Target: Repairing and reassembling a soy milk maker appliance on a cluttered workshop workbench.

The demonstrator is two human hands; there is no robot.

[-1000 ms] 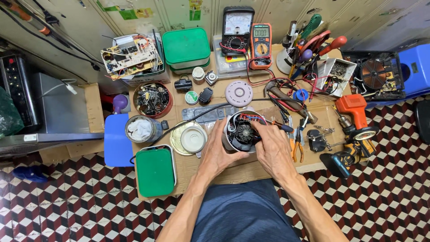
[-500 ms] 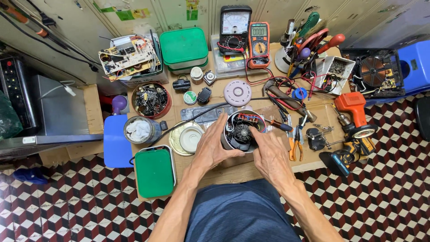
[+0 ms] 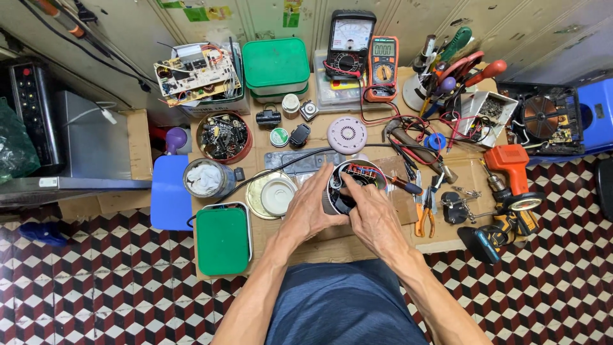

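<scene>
Analog meter screen (image 3: 352, 33): pale dial, black case, counter's far edge.
Digital meter screen (image 3: 383, 48): grey rectangle, orange case, just beside it.
Wall stickers (image 3: 218, 11): green-yellow, above.

An opened round appliance (image 3: 352, 185) sits mid-workbench (image 3: 306, 246) between both hands. Left of it lies a lidded box (image 3: 222, 241); right, pliers (image 3: 424, 214); behind, two meters (image 3: 365, 57).

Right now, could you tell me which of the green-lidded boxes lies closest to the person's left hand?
The flat green-lidded box at the table's near left corner, just left of the left hand. The other green box sits at the back by the wall.
</scene>
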